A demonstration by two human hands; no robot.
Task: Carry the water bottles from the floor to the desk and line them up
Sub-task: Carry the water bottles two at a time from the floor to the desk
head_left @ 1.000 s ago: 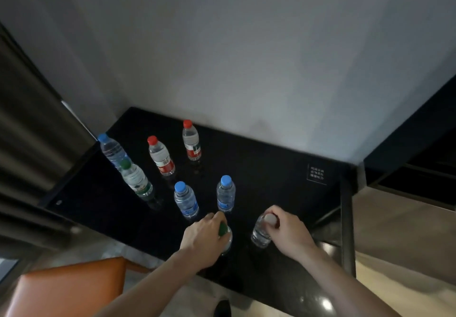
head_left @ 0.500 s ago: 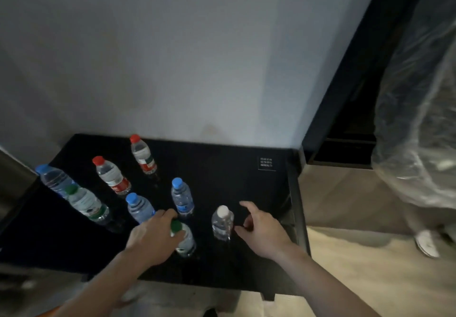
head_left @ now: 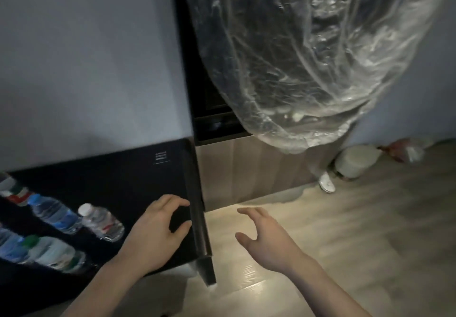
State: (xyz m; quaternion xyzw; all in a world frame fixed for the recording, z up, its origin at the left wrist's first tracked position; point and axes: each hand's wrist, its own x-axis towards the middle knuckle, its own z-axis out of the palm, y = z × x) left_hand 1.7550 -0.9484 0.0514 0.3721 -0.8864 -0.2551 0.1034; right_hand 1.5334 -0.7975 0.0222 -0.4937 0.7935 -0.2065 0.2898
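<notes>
Several water bottles [head_left: 101,223] already stand at nine o'clock on your desk [head_left: 138,181], and your left hand [head_left: 158,232] and right hand [head_left: 266,240] are spread, holding nothing.

Hotel-like room: black desk [head_left: 138,176], wood floor [head_left: 370,242]

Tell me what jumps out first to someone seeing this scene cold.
The big bundle wrapped in clear plastic dominates the upper right, hanging in front of a dark cabinet. Below it, two empty hands reach forward: the left hand over the right end of the black desk, the right hand out over the pale wooden floor. A cluster of water bottles stands blurred at the desk's left edge, the white-capped bottle nearest the left hand.
</notes>
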